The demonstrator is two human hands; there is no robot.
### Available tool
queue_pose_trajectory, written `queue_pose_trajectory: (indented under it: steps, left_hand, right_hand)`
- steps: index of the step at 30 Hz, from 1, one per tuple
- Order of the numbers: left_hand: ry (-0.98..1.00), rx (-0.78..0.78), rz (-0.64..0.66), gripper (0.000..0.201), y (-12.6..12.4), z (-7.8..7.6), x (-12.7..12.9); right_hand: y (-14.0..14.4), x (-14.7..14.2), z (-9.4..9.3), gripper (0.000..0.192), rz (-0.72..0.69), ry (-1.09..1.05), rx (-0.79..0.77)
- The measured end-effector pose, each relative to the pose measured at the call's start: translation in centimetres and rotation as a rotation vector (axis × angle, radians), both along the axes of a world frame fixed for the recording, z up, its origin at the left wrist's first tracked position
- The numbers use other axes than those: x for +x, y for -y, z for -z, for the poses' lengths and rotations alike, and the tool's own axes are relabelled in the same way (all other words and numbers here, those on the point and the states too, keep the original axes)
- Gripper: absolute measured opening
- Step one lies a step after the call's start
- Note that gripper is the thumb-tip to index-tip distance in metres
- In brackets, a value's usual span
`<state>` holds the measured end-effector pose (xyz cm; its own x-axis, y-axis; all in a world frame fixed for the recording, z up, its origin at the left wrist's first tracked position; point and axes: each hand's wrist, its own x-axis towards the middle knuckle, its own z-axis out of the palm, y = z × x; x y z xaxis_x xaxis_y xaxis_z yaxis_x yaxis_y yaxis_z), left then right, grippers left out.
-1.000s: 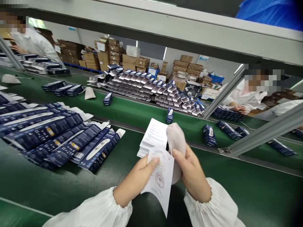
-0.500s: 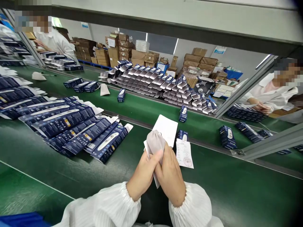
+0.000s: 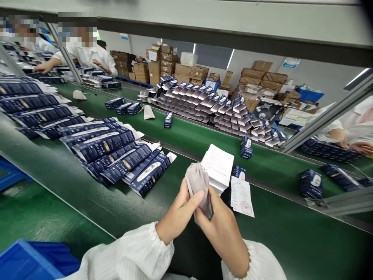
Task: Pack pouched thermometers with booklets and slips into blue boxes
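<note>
My left hand (image 3: 178, 210) and my right hand (image 3: 221, 229) both pinch a small grey cloth pouch (image 3: 198, 182) above the green belt (image 3: 291, 233); a white folded paper seems to sit behind the pouch. Just beyond my hands lies a stack of white leaflets (image 3: 218, 166). A single stamped sheet (image 3: 241, 196) rests on the belt to the right of the stack. A small dark blue box (image 3: 239, 172) stands between them.
Flattened dark blue cartons (image 3: 116, 155) fan out in rows to my left. A large pile of open boxes (image 3: 215, 111) covers the far belt, with loose small boxes (image 3: 311, 183) nearby. Other people in white work at the back left and right. A blue bin (image 3: 26, 262) sits at lower left.
The stamped sheet left my hands and now lies on the belt. Both hands closed together on the grey pouch. The view swung to the left.
</note>
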<state>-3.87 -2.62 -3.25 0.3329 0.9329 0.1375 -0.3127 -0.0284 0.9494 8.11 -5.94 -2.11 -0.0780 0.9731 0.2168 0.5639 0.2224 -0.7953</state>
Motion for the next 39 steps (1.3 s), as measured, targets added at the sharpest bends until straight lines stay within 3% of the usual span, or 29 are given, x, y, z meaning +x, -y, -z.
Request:
queue_pose_trajectory:
  steps: [3, 5, 7, 9, 12, 16, 19, 22, 25, 28, 32, 35, 37, 39]
  left_hand:
    - [-0.095, 0.115, 0.054, 0.056, -0.5, -0.2, -1.4]
    - [-0.318, 0.244, 0.009, 0.055, -1.7, -0.4, -2.7]
    - [-0.683, 0.432, -0.129, 0.049, -3.7, -0.3, -4.5]
    - [-1.159, 0.576, -0.417, 0.044, -6.1, 0.3, -6.6]
    - [-1.343, 0.558, -0.478, 0.036, -8.2, 1.8, -9.3]
    - [-1.384, 0.556, -0.357, 0.039, -7.2, 3.3, -10.5]
    - [-1.267, 0.466, -0.455, 0.052, -5.2, 3.1, -9.4]
    - [-0.865, 0.343, -0.572, 0.062, -3.0, 2.5, -6.7]
    - [-0.469, 0.251, -0.347, 0.055, -1.1, 1.6, -3.5]
    - [-0.166, 0.114, -0.082, 0.025, -0.5, 0.4, -1.7]
    - [-0.072, -0.009, 0.191, 0.030, -1.6, -0.5, -1.0]
    - [0.000, -0.036, 0.206, 0.037, -2.4, -0.1, -0.2]
    - [-0.005, -0.023, 0.183, 0.063, -2.5, 0.1, 0.4]
    - [-0.132, 0.036, 0.144, 0.080, -2.3, 0.4, 1.1]
  right_hand:
    - [-0.7, 0.2, -0.6, 0.044, -0.114, -0.106, -0.137]
    - [-1.1, 0.5, -0.8, 0.035, -0.113, -0.114, -0.194]
    - [-1.4, 0.9, -0.8, 0.031, -0.084, -0.109, -0.225]
    - [-1.5, 1.2, -0.6, 0.032, -0.069, -0.122, -0.247]
    - [-1.4, 1.8, -0.1, 0.033, -0.080, -0.141, -0.273]
    - [-1.4, 2.1, -0.1, 0.028, -0.077, -0.130, -0.326]
    - [-1.6, 2.3, -0.5, 0.034, -0.059, -0.174, -0.322]
    - [-1.8, 2.9, -1.4, 0.037, -0.003, -0.198, -0.259]
    - [-1.7, 3.9, -2.3, 0.033, 0.092, -0.085, -0.179]
    - [-1.4, 5.0, -2.7, 0.028, 0.144, 0.057, -0.123]
    - [-1.0, 6.6, -2.8, 0.026, 0.123, 0.100, -0.110]
    - [-1.1, 8.4, -3.5, 0.031, 0.071, -0.008, -0.139]
    - [-1.2, 9.9, -4.3, 0.038, 0.049, -0.194, -0.128]
    - [-1.3, 11.2, -5.4, 0.042, 0.077, -0.409, -0.075]
